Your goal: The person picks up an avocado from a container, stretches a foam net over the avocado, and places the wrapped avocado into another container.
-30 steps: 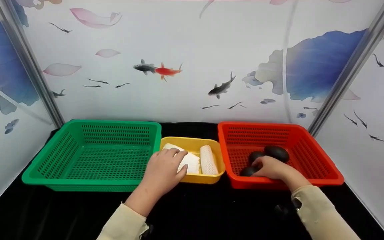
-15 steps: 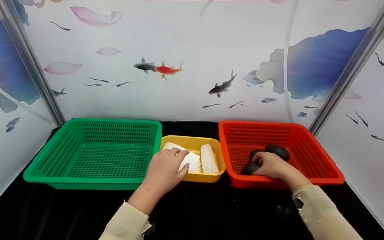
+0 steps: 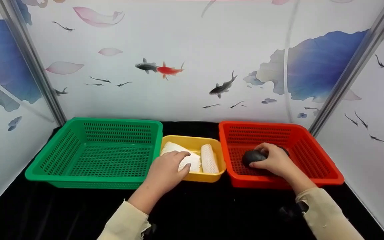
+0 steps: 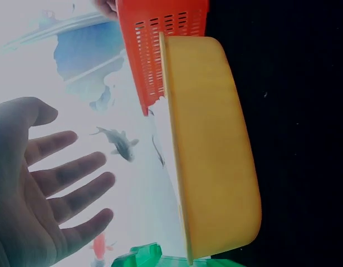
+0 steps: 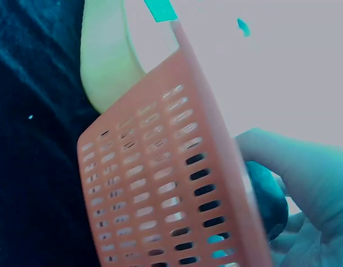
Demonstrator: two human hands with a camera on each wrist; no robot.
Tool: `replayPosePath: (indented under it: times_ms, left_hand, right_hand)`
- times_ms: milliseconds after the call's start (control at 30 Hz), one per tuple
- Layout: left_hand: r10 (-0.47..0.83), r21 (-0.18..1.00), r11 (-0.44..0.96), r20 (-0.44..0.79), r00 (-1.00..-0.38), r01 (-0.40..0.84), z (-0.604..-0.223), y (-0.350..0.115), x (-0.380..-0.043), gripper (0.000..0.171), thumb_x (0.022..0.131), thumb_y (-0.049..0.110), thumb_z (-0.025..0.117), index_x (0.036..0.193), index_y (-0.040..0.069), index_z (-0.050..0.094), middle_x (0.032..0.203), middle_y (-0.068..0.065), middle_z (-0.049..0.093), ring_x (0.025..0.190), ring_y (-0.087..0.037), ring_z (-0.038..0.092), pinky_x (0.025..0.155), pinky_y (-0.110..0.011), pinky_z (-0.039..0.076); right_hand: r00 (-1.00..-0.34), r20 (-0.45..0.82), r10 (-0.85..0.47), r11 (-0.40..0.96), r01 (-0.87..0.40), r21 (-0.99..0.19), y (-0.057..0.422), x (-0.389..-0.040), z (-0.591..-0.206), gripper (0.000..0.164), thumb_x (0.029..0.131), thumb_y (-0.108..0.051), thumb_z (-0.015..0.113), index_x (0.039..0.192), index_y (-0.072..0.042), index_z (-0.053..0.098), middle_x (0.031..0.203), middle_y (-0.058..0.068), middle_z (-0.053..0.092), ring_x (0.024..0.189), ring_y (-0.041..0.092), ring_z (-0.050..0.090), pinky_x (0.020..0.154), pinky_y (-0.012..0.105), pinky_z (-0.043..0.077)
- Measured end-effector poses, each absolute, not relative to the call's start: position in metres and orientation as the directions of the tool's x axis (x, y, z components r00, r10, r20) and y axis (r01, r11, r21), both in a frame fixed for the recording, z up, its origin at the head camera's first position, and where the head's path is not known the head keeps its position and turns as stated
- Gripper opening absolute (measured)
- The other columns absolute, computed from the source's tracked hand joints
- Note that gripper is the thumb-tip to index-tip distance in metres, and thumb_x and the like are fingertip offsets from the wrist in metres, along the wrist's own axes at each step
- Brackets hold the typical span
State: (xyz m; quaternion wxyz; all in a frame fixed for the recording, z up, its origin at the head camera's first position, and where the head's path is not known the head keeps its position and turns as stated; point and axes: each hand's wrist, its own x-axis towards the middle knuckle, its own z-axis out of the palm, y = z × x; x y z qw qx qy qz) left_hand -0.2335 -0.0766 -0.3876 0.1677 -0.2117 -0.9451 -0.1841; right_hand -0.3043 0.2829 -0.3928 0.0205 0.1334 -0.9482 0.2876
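Observation:
My right hand (image 3: 275, 161) grips a dark oval avocado (image 3: 253, 158) inside the red basket (image 3: 282, 126), thumb on the near side and fingers over the top. In the right wrist view the avocado (image 5: 269, 194) shows behind the basket wall. Another dark avocado (image 3: 284, 151) is mostly hidden behind that hand. Over the left part of the yellow bin (image 3: 198, 178) hovers my left hand (image 3: 165, 166), fingers loosely bent and holding nothing. Inside the bin lie white foam-net sleeves: a flat one (image 3: 193, 163) partly under the hand, and a rolled one (image 3: 208, 159) at the right.
A green mesh basket (image 3: 105, 180) stands left of the yellow bin, close against it. Black cloth (image 3: 205, 210) covers the table in front. White printed panels (image 3: 192, 33) with metal posts (image 3: 348, 70) enclose the back and sides.
My right hand has turned and risen a little, drawing the near avocado up with it and covering the others more. The left hand stays almost in place.

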Motion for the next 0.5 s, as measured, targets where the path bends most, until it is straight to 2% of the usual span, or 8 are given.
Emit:
replayPosePath:
  times_ms: [200, 500]
  left_hand:
    - [0.352, 0.345, 0.845, 0.217, -0.910, 0.409, -0.382, -0.078, -0.232, 0.029, 0.097, 0.036, 0.057, 0.112, 0.014, 0.070, 0.106, -0.004, 0.069, 0.093, -0.021, 0.065, 0.078, -0.041, 0.053]
    - [0.365, 0.328, 0.857, 0.156, -0.918, 0.396, -0.381, -0.081, -0.229, 0.028, 0.097, 0.035, 0.058, 0.111, 0.014, 0.069, 0.103, -0.003, 0.070, 0.092, -0.020, 0.065, 0.078, -0.041, 0.053]
  right_hand:
    - [-0.962, 0.196, -0.191, 0.767, -0.271, -0.582, 0.276, -0.294, -0.378, 0.060, 0.072, -0.039, 0.085, 0.118, -0.008, 0.062, 0.112, 0.016, 0.060, 0.099, 0.031, 0.057, 0.082, 0.046, 0.045]
    - [-0.943, 0.267, -0.198, 0.707, -0.327, -0.628, 0.254, -0.277, -0.361, 0.059, 0.073, -0.037, 0.086, 0.120, -0.010, 0.062, 0.114, 0.011, 0.059, 0.100, 0.028, 0.057, 0.086, 0.047, 0.044]
